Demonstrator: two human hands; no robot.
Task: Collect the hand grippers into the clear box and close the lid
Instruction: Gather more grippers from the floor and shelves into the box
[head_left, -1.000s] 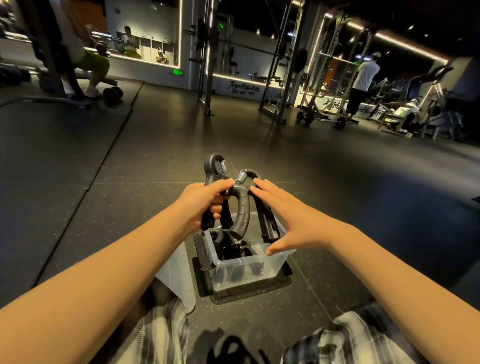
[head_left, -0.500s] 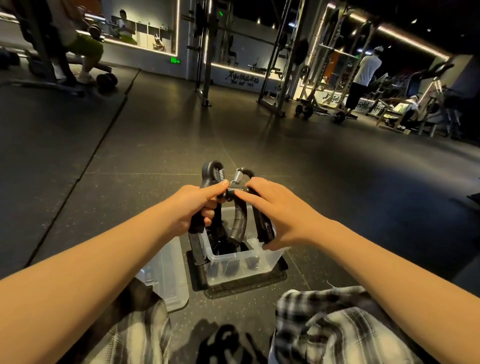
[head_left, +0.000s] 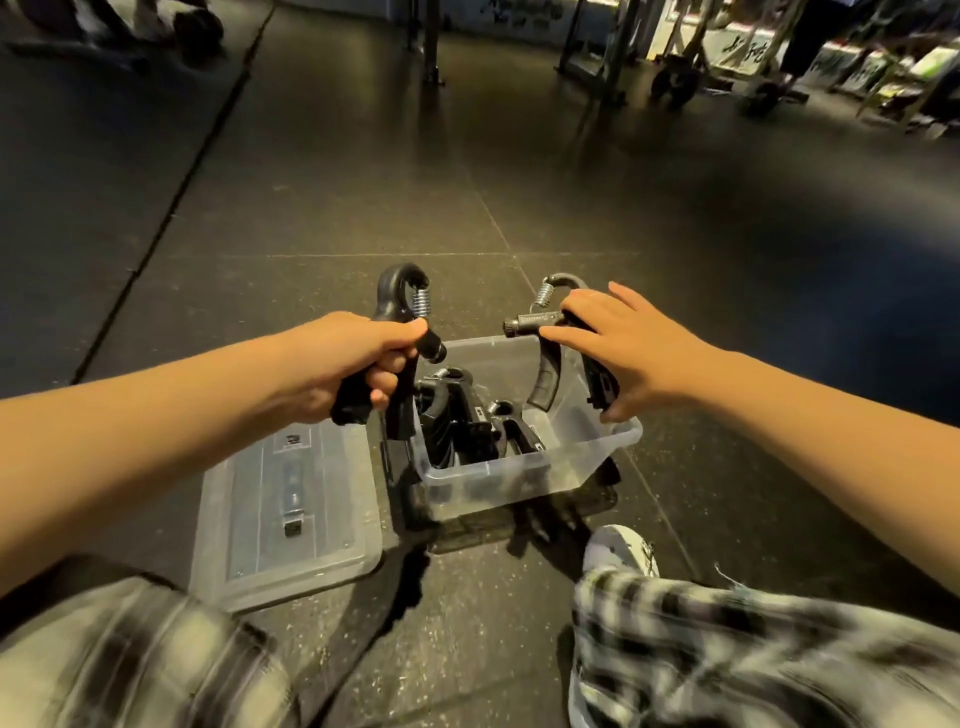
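Holding grippers: left hand fisted, right hand looser.

Left hand gripping a black hand gripper, right hand holding a second hand gripper over the clear box, more grippers inside (all black), lid flat on the floor just beside the box.

The scene was dim, with pale glare on the dark floor. The checked clothing below was blurred, and the wide lens bent the edges.
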